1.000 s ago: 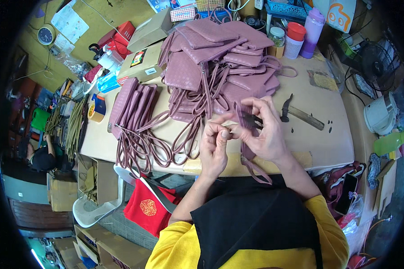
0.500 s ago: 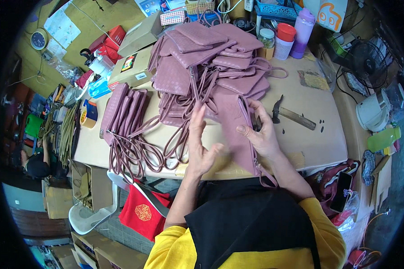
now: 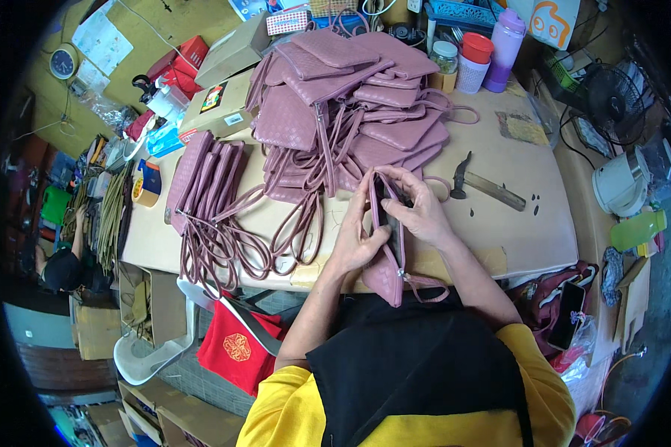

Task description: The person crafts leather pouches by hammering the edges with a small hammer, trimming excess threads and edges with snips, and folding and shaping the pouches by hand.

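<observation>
Between both hands I hold a mauve zippered pouch (image 3: 383, 276) over the table's front edge, its zip mouth parted and a dark lining showing. My left hand (image 3: 356, 237) grips its left side, thumb near the opening. My right hand (image 3: 417, 212) grips the right side, with the thumb at the mouth. A wrist strap hangs from the zip end toward my right forearm. Beyond my hands lies a heap of similar woven-pattern pouches (image 3: 291, 119) with tangled straps. To the left, several pouches stand in a row (image 3: 209, 175), their looped straps spread toward the front edge.
A hammer (image 3: 496, 191) lies on the table (image 3: 529, 231) right of my hands. Cardboard boxes (image 3: 220, 104), a jar (image 3: 444, 63), a red cup (image 3: 476, 48) and a purple bottle (image 3: 504, 52) stand at the back. A white chair (image 3: 145, 357) is at the lower left; another person (image 3: 61, 268) is far left.
My left hand has come from the air onto the pouch. The pouch has turned edge-up, and its zip mouth is now spread between both hands.
</observation>
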`<state>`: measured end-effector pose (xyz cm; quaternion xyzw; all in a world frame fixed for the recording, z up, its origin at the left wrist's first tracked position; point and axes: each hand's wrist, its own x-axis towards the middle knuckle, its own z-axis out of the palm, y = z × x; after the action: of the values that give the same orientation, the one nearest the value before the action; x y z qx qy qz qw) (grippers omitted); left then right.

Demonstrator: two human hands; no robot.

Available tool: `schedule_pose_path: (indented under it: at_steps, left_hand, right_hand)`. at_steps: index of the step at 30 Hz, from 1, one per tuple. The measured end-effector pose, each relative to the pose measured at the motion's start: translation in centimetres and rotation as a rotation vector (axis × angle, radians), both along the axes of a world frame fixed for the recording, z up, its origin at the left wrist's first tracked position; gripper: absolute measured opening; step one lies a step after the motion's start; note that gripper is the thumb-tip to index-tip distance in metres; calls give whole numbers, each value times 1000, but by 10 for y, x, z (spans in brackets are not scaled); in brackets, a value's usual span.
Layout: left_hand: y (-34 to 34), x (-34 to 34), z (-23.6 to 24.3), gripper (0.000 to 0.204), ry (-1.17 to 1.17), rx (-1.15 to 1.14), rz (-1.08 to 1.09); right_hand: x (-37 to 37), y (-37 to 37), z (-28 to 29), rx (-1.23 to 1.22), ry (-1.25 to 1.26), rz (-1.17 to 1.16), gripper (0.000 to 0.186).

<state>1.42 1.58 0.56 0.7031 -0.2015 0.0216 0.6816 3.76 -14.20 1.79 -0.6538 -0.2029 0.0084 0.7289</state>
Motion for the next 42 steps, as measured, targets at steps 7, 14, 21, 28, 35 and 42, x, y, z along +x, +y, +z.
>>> schedule_pose_path:
  at_steps: [7,14,21,28,35,42]
  left_hand:
    - [10,3,30,55,-222,318,171]
    - [36,-13,52,36,-215,557,94]
    - [46,-18,19,31,277,86,-207]
    - [48,-18,-10,37,459,-271,-388]
    - [20,-28,59,29,-81,437,115]
    - [17,-9,54,15,-109,524,140]
  right_hand:
    - [-16,-9,29,-639,-353,-311,47]
    - [-7,-25,32,-484,-420,-152,34]
    - [-4,-40,7,-181,177,244,14]
    - [-7,-36,-12,88,340,288,14]
    - [3,-31,-16,-101,285,303,18]
    - [4,-26,-12,-210,200,304,18]
